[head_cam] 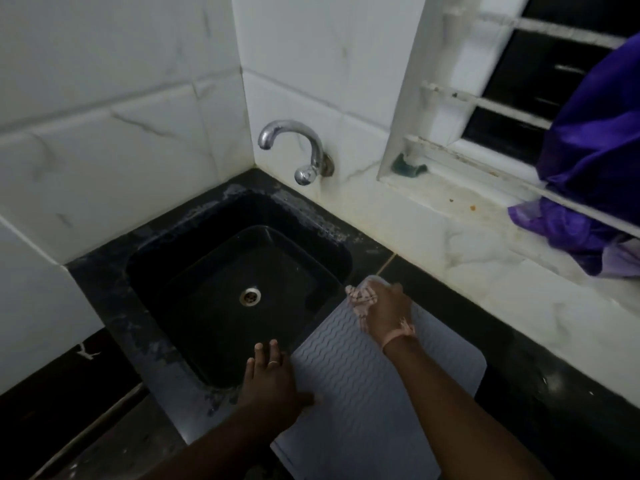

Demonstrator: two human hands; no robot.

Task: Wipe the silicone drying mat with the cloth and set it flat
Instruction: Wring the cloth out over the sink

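My left hand (pixel 270 379) lies with fingers straight on the near left edge of the mat (pixel 363 386), just beside the black sink (pixel 194 271). The grey, wavy-ribbed mat lies flat on the dark counter (pixel 519 393). Farther along it my right hand (pixel 388 311) presses a checked cloth (pixel 358 299), fingers curled over it, below the tap (pixel 298 147) and window ledge (pixel 467 202).

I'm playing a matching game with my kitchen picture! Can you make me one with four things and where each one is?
Things:
1. cloth
2. drying mat
3. tap
4. purple fabric

Places:
A. on the wall above the sink
B. hanging on the window bars
C. under the right hand, on the mat's far end
D. flat on the black counter, beside the sink

Pairs: 1-C, 2-D, 3-A, 4-B
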